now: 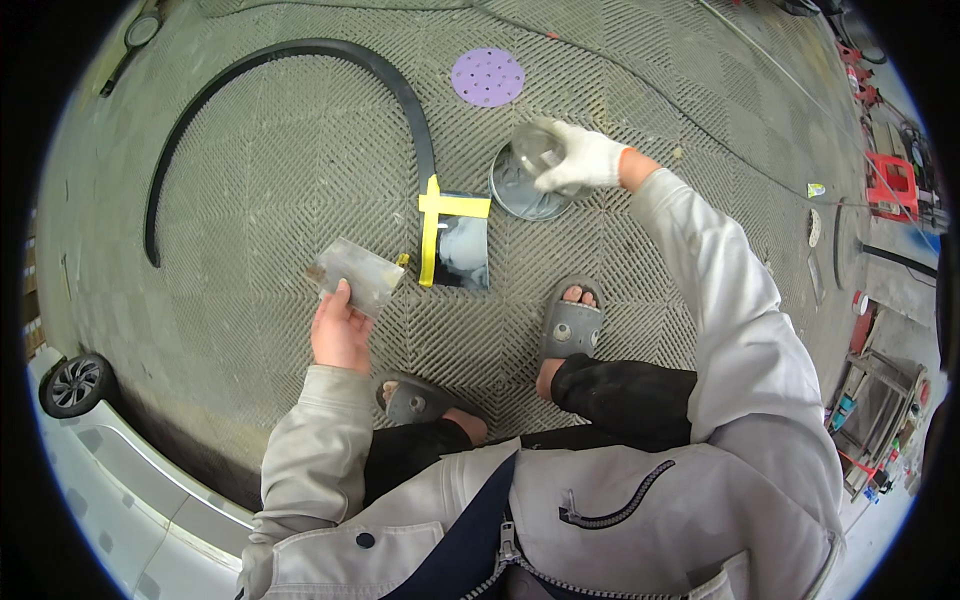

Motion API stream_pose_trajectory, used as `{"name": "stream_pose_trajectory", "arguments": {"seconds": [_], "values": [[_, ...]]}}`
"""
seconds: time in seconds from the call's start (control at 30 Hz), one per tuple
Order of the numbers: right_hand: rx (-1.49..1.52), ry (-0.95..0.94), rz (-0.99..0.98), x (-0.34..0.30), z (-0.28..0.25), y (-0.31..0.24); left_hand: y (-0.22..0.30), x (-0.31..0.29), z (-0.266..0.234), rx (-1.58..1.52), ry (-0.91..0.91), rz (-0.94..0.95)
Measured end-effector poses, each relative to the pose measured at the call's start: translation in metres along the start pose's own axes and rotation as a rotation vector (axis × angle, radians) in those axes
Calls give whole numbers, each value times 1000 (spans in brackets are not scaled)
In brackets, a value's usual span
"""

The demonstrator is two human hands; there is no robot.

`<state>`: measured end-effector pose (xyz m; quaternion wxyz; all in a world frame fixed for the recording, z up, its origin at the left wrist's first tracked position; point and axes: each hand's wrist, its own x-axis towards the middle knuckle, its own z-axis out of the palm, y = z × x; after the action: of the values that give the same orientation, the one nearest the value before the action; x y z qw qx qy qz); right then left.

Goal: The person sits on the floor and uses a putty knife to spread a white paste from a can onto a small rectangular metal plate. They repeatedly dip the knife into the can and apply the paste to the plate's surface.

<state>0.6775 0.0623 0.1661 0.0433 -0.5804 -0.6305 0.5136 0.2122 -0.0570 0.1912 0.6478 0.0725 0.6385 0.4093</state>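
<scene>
My bare left hand (342,332) grips a thin rectangular plate (362,272) by its near edge; the plate is greyish and smeared, with the thumb lying on top. To the right, my right hand (588,158) wears a white glove and has its fingers round a grey round lid (538,146). That lid is over the far side of an uncovered round tin (524,196) with grey filler-like paste in it. Between the hands lies a small dark panel (462,262) with a pale grey patch. Yellow tape (430,232) crosses its upper left corner and edge.
A black curved trim strip (290,48) arcs over the ribbed floor (300,150) to the taped panel. Beyond the tin lies a purple perforated sanding disc (488,78). My sandalled feet (574,320) are nearby. A pale car (140,490), lower left; a red stool (890,185), far right.
</scene>
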Motion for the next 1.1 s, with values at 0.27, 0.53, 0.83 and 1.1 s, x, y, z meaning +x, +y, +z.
{"name": "stream_pose_trajectory", "arguments": {"seconds": [0.27,0.53,0.83,1.1], "values": [[1371,396,579,-92,-28,97,-12,-8,18,-1,-71,10],[142,1176,657,-79,-4,167,-26,-28,46,154,-276,91],[1088,-167,152,-43,117,-81,-42,-56,75,267,-538,133],[1033,97,153,-27,86,-90,-47,-57,60,221,-390,-60]]}}
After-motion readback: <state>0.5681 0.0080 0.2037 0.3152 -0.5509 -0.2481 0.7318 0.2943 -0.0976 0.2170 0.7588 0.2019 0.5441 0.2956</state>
